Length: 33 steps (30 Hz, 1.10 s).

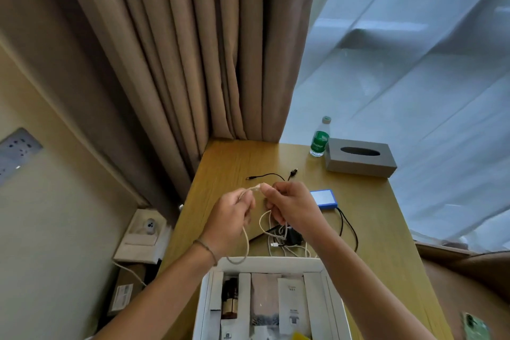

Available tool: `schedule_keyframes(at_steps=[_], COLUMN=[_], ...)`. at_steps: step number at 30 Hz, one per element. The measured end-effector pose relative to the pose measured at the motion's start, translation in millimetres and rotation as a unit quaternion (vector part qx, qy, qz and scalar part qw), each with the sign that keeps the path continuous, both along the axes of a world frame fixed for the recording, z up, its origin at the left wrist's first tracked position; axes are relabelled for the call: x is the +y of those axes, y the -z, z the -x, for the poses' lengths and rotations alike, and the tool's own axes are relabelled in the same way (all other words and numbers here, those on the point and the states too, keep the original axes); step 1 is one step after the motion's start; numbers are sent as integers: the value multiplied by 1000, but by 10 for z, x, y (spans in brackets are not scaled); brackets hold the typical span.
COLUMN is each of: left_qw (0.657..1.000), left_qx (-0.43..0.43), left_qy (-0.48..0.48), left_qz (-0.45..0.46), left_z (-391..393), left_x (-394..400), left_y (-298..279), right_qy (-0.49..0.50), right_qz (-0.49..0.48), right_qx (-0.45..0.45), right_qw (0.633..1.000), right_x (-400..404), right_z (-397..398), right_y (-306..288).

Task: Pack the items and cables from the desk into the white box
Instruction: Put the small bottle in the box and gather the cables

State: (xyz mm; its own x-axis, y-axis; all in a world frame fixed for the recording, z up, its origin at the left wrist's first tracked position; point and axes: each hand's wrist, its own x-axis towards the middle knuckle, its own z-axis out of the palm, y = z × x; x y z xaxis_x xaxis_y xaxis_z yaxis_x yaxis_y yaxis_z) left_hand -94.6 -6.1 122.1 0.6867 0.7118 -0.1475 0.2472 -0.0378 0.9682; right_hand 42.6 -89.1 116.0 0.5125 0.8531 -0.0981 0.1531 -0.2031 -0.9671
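though blurred, green-labelled bottle (319,138) beside tissue box (360,157)

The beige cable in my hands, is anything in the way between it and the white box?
Nothing visible blocks it. Both hands, left and right, hold the beige cable above the desk, its loop hanging just over the white box's far rim. The box is open, though packets already fill most compartments.

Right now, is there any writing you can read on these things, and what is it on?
Water bottle: white script on its green label, too blurred to read.
Packets in the white box: small dark print, too small to read.
Carton on the floor: a sticker, unreadable.
Nothing else shows text.
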Motion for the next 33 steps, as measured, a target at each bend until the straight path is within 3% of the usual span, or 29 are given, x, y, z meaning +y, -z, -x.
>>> schedule_keyframes(at_steps=[2,5,9,16,17,21,23,27,33], left_qw=[994,929,867,777,786,908,947,974,994], left_qx=[-36,-167,-245,-335,-339,-268,-215,-131,-60], left_qy=[-63,-205,-339,-301,-299,-242,-169,-49,39], left_qz=[79,260,270,440,423,214,166,178,78], left_z=[-11,-4,66,75,59,20,39,75,-43], left_x=[57,243,478,542,527,462,412,285,-8], left_y=[-17,-69,-81,-146,-159,-110,-90,-104,-243], right_qy=[-13,-56,-98,-146,-142,-124,-113,-101,-108], right_qz=[-8,-1,46,110,112,79,56,23,26], right_qx=[29,60,83,46,45,86,102,68,-35], right_qw=[999,997,991,982,982,985,987,992,993], right_x=[-40,-158,-326,-383,-381,-370,-356,-293,-197], right_z=[-5,-4,-16,-15,-18,-65,-97,-123,-73], right_y=[39,114,213,230,221,140,71,-111,-258])
